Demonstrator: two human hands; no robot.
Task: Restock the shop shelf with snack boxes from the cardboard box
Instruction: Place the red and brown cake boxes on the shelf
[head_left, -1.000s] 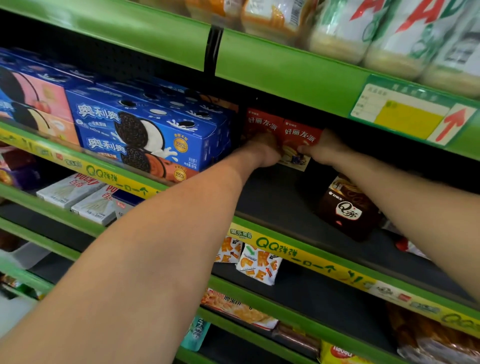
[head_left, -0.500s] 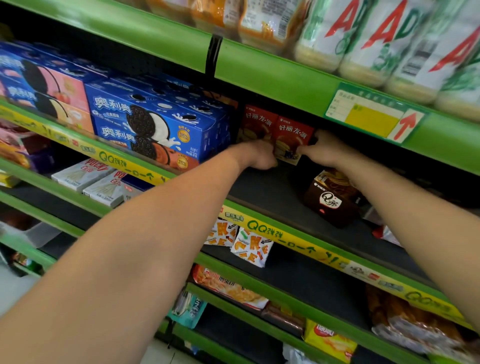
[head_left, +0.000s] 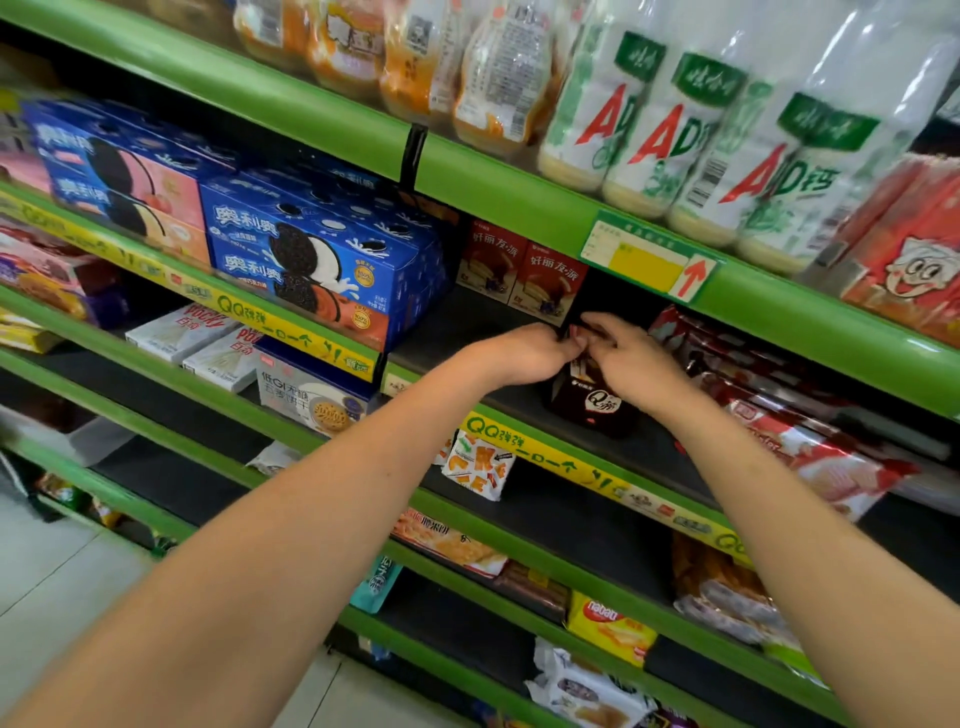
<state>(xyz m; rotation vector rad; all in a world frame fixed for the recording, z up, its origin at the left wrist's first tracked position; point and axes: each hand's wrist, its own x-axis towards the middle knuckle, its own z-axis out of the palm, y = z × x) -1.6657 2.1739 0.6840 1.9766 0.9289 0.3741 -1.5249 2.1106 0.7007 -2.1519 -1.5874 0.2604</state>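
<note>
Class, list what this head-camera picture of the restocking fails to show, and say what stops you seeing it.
- Cardboard box: outside the head view.
- Top of dark brown Q box: covered by left hand and right hand.
- Grip of either hand: fingers overlap, unclear.
- Price tag text: too small.
- Left blue boxes: blurred.

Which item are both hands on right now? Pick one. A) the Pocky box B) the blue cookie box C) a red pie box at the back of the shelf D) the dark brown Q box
D: the left hand and right hand meet over the top of the dark brown Q box, while the red pie boxes stand untouched behind.
</note>
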